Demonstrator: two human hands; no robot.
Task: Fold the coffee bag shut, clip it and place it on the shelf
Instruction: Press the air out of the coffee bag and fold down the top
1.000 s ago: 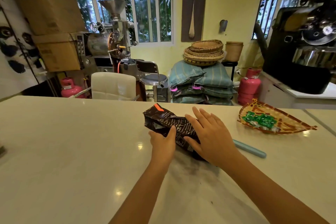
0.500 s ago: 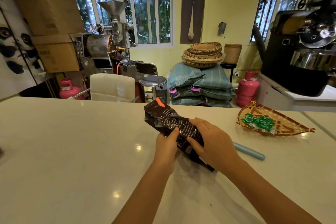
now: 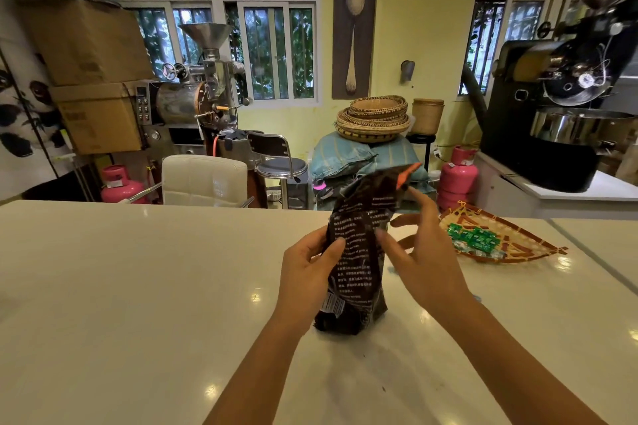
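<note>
A dark brown coffee bag (image 3: 359, 252) with white print and an orange tab at its top stands upright on the pale counter (image 3: 138, 286). Its crumpled top leans to the right. My left hand (image 3: 307, 272) grips the bag's left side at mid-height, thumb on the front. At the bag's right side is my right hand (image 3: 424, 259), fingers spread, thumb touching the edge and index finger pointing up near the orange tab. Only a sliver of the light blue clip (image 3: 478, 297) shows on the counter beside my right wrist; the rest is hidden.
A woven boat-shaped tray (image 3: 538, 241) with green packets (image 3: 473, 238) lies on the counter to the right. Beyond the far edge are a white chair (image 3: 203, 179), a stool, coffee roasters, sacks, baskets and pink gas cylinders. No shelf is in view.
The bag was lying on the counter under both hands; it now stands upright. My left hand has taken hold of its side and my right hand has opened beside it.
</note>
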